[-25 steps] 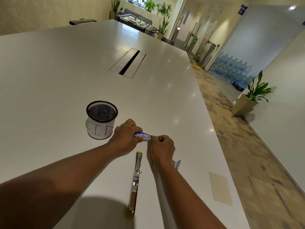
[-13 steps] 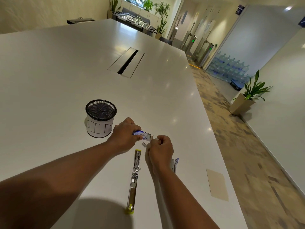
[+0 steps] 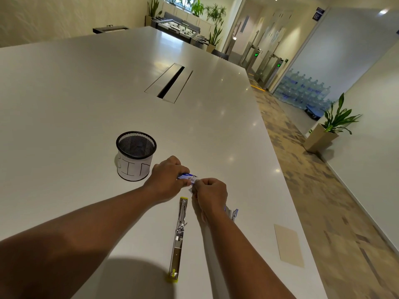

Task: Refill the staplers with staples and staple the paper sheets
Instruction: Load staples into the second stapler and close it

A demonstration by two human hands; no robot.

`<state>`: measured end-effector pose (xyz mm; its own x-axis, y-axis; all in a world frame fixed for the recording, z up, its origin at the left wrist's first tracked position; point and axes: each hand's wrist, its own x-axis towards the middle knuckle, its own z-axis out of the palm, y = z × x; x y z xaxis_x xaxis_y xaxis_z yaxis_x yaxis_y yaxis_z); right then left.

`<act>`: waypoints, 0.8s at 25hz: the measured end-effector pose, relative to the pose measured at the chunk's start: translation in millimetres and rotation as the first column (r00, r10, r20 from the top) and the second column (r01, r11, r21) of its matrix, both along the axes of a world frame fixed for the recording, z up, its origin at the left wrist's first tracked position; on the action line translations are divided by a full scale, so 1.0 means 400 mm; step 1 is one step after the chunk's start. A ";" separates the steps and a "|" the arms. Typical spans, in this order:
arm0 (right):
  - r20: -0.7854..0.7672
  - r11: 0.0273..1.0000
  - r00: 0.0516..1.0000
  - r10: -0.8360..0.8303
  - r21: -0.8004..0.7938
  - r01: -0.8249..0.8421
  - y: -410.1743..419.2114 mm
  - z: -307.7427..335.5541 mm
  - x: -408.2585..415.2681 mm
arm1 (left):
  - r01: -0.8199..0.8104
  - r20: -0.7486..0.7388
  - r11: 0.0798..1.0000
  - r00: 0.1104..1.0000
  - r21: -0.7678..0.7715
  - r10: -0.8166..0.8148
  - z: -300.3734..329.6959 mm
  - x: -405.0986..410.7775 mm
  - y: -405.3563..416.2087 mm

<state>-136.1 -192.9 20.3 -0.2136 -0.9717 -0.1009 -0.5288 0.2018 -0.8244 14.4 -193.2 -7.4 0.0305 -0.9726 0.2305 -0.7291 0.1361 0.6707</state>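
A small blue and white staple box (image 3: 187,176) is held just above the white table (image 3: 86,104), pinched in my left hand (image 3: 166,177). My right hand (image 3: 210,191) is closed on the box's right end, where a pale flap sticks out below the fingers. A yellow-ended stapler (image 3: 179,234) lies flipped fully open and flat on the table, just in front of the hands. A second, blue stapler (image 3: 233,213) peeks out from behind my right wrist, mostly hidden.
A black mesh cup (image 3: 135,155) wrapped in a paper label stands left of my left hand. A beige paper sheet (image 3: 289,244) lies near the table's right edge. A cable slot (image 3: 170,83) is sunk in the table further back.
Both hands stay on the staple box. My right hand has shifted slightly at the box's end, where a small pale flap now shows.
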 end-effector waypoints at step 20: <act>0.016 0.991 0.992 0.124 -0.054 -0.123 0.038 0.011 -0.014 | -0.004 0.015 1.000 1.000 0.022 0.004 -0.008 -0.006 -0.006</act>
